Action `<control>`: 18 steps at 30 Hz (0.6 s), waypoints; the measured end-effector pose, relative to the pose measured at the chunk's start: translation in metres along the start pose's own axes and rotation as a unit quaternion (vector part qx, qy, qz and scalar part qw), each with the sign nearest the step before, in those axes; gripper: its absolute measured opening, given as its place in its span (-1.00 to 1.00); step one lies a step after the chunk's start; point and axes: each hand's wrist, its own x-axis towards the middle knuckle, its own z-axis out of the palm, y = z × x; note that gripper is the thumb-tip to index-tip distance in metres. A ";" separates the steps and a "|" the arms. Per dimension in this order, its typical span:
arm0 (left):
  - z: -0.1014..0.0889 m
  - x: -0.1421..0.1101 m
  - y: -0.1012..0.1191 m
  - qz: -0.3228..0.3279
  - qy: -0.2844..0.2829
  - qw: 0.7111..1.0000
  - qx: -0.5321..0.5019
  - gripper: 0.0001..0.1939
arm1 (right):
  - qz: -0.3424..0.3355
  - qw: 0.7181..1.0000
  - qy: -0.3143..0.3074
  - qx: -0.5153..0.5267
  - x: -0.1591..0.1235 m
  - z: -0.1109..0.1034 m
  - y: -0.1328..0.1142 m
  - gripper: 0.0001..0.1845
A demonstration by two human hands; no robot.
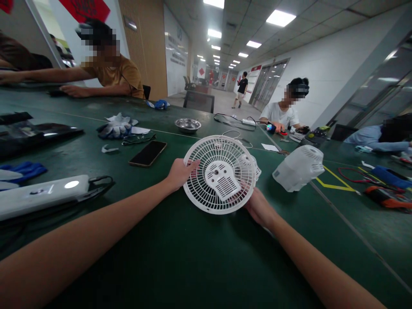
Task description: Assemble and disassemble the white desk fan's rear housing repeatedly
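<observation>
A round white fan grille is held up between my two hands above the green table, its slotted centre plate facing me. My left hand grips the left rim, thumb over the front and fingers behind the bars. At the lower right, my right hand supports it from behind; its fingers show partly through the bars. Some white part sticks out behind the right rim, mostly hidden. To the right stands a translucent white plastic housing, apart from both hands.
Left of me lie a phone, work gloves and a long white device. A metal bowl sits beyond the grille. At right are yellow tape and an orange-black tool. People sit around the table.
</observation>
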 end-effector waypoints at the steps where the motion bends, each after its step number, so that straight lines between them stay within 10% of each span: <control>1: -0.001 -0.001 0.000 0.013 0.000 1.000 0.008 -0.74 | 0.040 0.997 -0.036 0.059 -0.004 0.010 0.002 -0.56; 5: -0.005 -0.003 -0.004 0.081 -0.003 0.995 0.050 -0.66 | 0.091 0.974 -0.097 0.182 -0.015 0.031 0.003 -0.60; 11: -0.007 0.009 -0.014 0.070 -0.069 0.995 -0.032 -0.47 | -0.004 0.983 -0.002 0.183 -0.011 0.028 0.002 -0.63; 18: -0.016 0.021 -0.016 -0.067 -0.130 0.973 -0.178 -0.18 | -0.223 0.962 0.100 -0.124 -0.002 -0.010 -0.001 -0.61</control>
